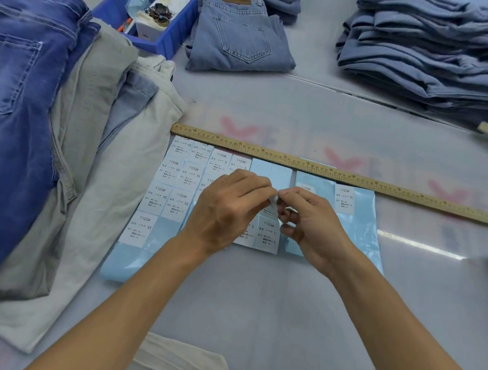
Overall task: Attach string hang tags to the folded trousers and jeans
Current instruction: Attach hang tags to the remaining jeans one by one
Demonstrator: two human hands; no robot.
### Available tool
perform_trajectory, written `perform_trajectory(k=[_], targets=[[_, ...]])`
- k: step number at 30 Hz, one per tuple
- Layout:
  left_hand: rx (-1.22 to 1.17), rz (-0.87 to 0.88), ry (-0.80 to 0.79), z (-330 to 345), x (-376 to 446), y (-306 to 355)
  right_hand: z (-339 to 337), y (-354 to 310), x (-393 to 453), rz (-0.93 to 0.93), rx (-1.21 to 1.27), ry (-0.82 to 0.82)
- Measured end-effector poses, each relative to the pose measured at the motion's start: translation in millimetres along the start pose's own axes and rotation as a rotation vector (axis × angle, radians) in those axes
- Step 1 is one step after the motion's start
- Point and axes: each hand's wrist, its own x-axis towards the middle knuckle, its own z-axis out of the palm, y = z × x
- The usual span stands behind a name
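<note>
Several white size labels printed "1103#" (159, 198) lie in rows on pale blue backing sheets (129, 263) in the middle of the table. My left hand (226, 209) and my right hand (307, 223) meet over the sheets, and the fingertips of both pinch one small white label (274, 200) between them. More labels marked L (268, 234) show under my hands, and one marked XL (344, 198) lies to the right. Folded light blue jeans (238, 36) sit at the back centre.
A long wooden ruler (341, 174) lies across the table just behind the sheets. Dark blue jeans (14, 99) and beige trousers (81, 176) are heaped at left. A blue bin (167, 39) stands at the back, a tall stack of folded jeans (443, 54) at right.
</note>
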Motion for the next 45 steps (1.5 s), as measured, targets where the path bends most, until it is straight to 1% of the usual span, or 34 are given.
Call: perform_trajectory(k=[2,5,6,10,14,17,23,28,31,36,39,41,45], targets=[[0.005,0.015,-0.008,-2.0,1.4,1.4,0.2,1.0,-0.1,0.017,0.002,-0.006],[0.002,-0.001,-0.055,-4.1,-0.2,2.4,-0.8,1.4,0.4,-0.018,-0.151,-0.005],[-0.006,-0.016,-0.068,-4.9,-0.8,2.8,-1.0,1.3,0.7,-0.020,-0.162,-0.005],[-0.026,-0.073,-0.081,-7.5,-1.8,3.4,0.8,1.9,0.4,0.008,-0.081,-0.003],[-0.034,-0.096,-0.085,-8.3,-3.2,2.3,-0.5,1.6,1.9,-0.068,-0.212,0.037],[-0.045,-0.090,-0.088,-9.3,-4.0,2.7,-1.4,1.2,3.6,-0.068,-0.274,0.034],[-0.027,-0.101,-0.088,-11.7,-1.6,3.6,1.0,3.3,4.6,-0.053,-0.220,0.048],[-0.001,-0.040,-0.039,-12.7,-2.2,5.0,3.9,3.7,4.9,-0.080,-0.246,0.065],[0.008,-0.028,-0.022,-13.0,-1.5,5.3,4.6,3.7,5.6,-0.056,-0.236,0.070],[0.006,0.008,-0.017,-13.0,-0.3,3.7,0.8,3.0,6.9,0.014,-0.151,0.089],[0.024,0.036,-0.011,-13.3,0.7,1.9,-2.1,1.4,8.0,0.005,-0.182,0.089],[0.038,0.047,-0.018,-13.9,0.4,0.8,-3.3,0.4,9.5,-0.026,-0.224,0.114],[0.047,-0.006,-0.006,-18.7,-9.1,-0.1,-4.3,-2.7,18.7,-0.133,-0.311,0.248]])
